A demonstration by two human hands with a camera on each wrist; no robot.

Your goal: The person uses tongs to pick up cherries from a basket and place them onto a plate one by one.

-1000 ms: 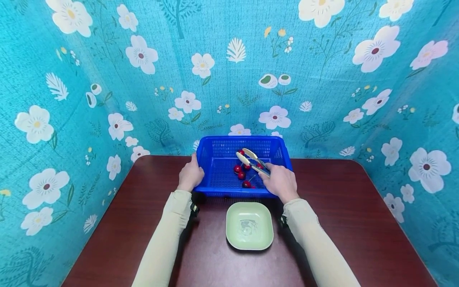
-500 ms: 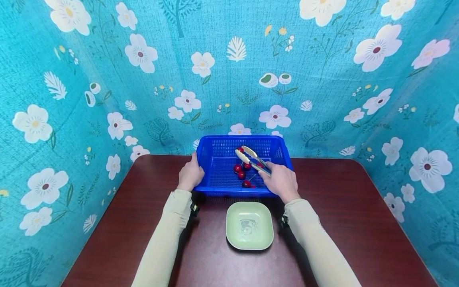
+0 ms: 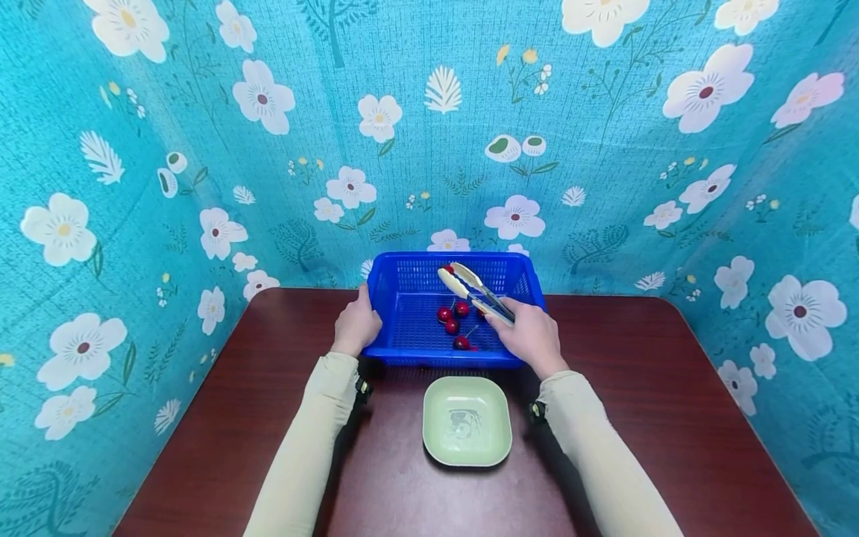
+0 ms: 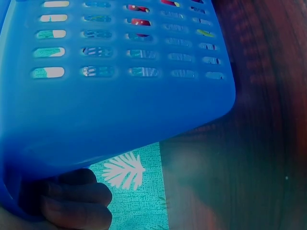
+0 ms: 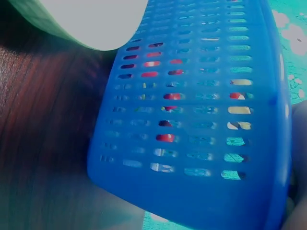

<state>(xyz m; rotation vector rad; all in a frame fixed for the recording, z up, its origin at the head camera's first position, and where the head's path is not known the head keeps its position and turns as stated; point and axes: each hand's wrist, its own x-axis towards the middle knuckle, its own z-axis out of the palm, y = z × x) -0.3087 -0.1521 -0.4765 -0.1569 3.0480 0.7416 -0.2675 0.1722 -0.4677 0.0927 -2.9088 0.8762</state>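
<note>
Our left hand (image 3: 356, 327) grips the blue basket (image 3: 403, 328), steadying it, while our right hand (image 3: 530, 337) pinches tongs (image 3: 473, 292) above the cherries (image 3: 451, 321).

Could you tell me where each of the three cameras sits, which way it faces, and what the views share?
Head: worn high, looking forward and down at the table; both sleeves, left hand gripping the blue basket, right hand holding tongs over cherries.
Left wrist: low beside the basket's wall; fingers show.
Right wrist: low outside the basket; the green plate shows above.
All three share the basket.
</note>
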